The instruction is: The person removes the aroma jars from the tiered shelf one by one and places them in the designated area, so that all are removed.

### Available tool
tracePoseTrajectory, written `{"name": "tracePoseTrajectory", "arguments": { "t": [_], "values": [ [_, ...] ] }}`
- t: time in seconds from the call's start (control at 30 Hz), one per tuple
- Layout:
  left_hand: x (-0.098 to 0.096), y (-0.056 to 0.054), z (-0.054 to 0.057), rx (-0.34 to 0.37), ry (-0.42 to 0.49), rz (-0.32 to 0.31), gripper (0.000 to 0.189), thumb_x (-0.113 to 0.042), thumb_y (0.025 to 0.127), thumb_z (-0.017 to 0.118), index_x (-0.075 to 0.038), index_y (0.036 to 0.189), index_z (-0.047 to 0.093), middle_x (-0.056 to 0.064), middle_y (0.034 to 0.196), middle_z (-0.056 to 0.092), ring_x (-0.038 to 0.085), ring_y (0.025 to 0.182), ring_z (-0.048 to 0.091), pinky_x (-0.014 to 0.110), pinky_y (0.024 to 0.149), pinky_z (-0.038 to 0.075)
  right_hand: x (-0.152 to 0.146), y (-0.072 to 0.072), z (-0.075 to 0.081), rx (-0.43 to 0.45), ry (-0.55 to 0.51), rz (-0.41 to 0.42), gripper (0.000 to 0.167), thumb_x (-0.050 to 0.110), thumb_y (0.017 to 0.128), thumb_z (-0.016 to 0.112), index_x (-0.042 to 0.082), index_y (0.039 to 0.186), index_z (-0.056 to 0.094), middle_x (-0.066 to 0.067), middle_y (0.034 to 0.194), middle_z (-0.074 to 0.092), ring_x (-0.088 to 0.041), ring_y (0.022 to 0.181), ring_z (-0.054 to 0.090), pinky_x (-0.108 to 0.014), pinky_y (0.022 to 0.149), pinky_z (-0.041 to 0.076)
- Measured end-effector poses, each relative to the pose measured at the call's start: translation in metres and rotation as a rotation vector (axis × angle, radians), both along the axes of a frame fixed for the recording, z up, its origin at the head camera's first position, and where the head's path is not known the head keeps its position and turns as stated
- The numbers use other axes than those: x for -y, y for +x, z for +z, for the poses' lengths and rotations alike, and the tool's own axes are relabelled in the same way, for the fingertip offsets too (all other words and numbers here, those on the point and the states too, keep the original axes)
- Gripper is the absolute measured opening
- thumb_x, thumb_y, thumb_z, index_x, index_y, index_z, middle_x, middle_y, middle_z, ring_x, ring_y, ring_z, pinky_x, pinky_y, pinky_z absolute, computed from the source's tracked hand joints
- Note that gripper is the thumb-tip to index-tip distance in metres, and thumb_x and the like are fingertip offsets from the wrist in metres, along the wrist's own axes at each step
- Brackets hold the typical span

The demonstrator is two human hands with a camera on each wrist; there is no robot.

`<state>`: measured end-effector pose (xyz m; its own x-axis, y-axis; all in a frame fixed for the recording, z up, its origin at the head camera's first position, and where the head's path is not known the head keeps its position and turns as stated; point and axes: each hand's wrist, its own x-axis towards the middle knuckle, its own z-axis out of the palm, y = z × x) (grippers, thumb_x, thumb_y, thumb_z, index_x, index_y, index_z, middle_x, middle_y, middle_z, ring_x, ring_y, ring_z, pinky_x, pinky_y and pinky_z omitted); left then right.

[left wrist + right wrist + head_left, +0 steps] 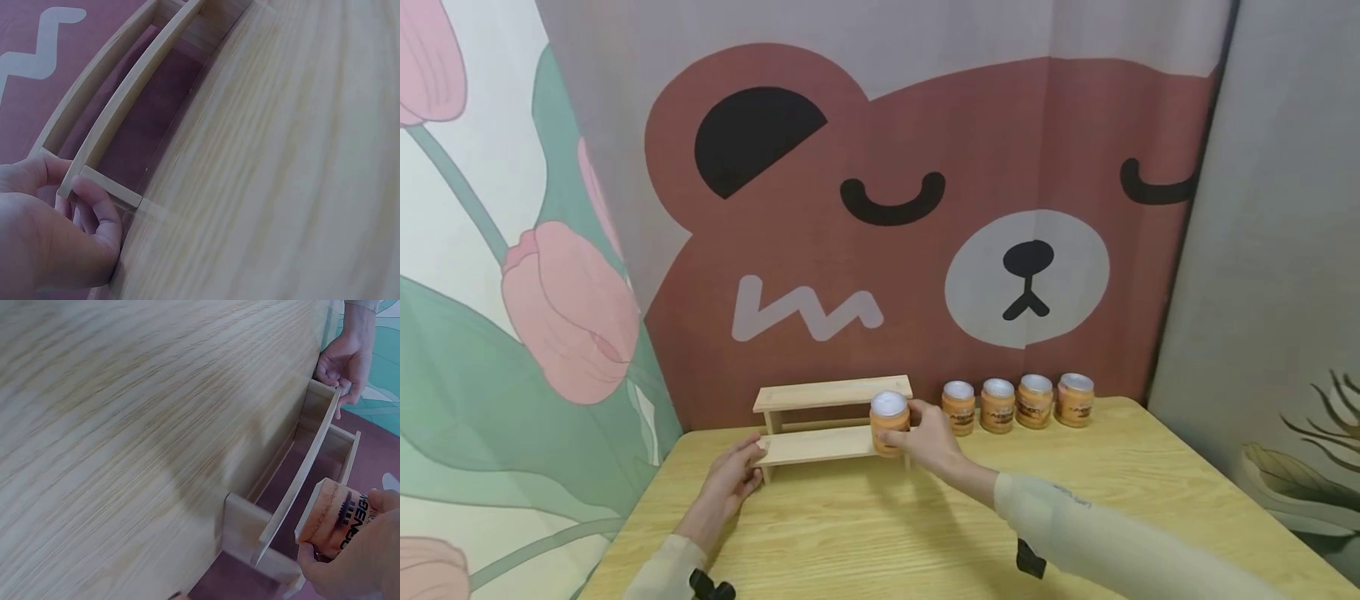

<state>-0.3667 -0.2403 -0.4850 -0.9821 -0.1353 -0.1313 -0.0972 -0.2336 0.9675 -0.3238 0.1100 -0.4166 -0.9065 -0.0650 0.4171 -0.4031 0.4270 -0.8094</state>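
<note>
A two-step wooden shelf [820, 447] stands at the back of the table. My left hand [727, 477] grips the left end of its lower board; in the left wrist view the thumb and fingers [100, 203] pinch that board end. My right hand [936, 443] holds an orange jar [890, 415] with a silvery lid, upright at the right end of the lower step. Dark lettering shows on the jar [331, 515] in the right wrist view. Whether the jar's base touches the board I cannot tell.
Several matching orange jars [997, 408] stand in a row to the shelf's right, near the back edge of the wood-grain table [850, 542]. Directly behind hangs a curtain [797, 250] with a bear print. Another curtain [572, 317] with tulips borders the left.
</note>
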Motion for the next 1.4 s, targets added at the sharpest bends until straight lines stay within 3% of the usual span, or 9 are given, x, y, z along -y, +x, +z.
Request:
{"name": "tracePoseTrajectory", "arguments": {
  "t": [0.2,0.53,0.93,1.4],
  "values": [
    [0.001,0.0,-0.001,0.004,0.001,0.006,0.065,-0.009,0.094,0.068,-0.002,0.154,0.042,0.014,0.13,0.051,0.01,0.073,0.051,0.021,0.065,0.05,-0.02,0.004,-0.001,0.008,0.023,-0.061,0.06,0.023,0.075,0.092,-0.002,0.123,0.067,-0.005,0.102,0.071,-0.023,0.097,0.066,-0.043,0.082,0.055],
    [-0.002,0.001,0.0,-0.006,-0.001,0.009,0.062,-0.007,0.094,0.066,-0.001,0.152,0.043,0.011,0.119,0.055,0.01,0.072,0.05,0.02,0.063,0.049,-0.062,0.006,-0.002,0.015,0.026,-0.149,0.054,0.02,0.074,0.093,0.003,0.12,0.071,-0.004,0.101,0.072,-0.021,0.094,0.067,-0.037,0.076,0.056],
    [0.001,0.002,-0.003,-0.009,-0.007,0.002,0.064,-0.008,0.094,0.067,0.0,0.152,0.042,0.01,0.117,0.055,0.008,0.071,0.051,0.02,0.062,0.049,-0.105,0.005,-0.02,0.026,0.059,-0.185,0.055,0.022,0.079,0.09,-0.003,0.123,0.068,-0.01,0.11,0.071,-0.03,0.105,0.065,-0.047,0.087,0.054],
    [0.001,0.001,-0.003,-0.017,-0.016,0.006,0.063,-0.008,0.094,0.066,0.001,0.152,0.043,0.015,0.133,0.047,0.011,0.075,0.05,0.02,0.066,0.05,-0.137,-0.015,-0.044,0.089,0.051,-0.237,0.06,0.018,0.079,0.089,-0.007,0.128,0.064,-0.018,0.111,0.07,-0.031,0.1,0.066,-0.039,0.079,0.055]
  ]
}}
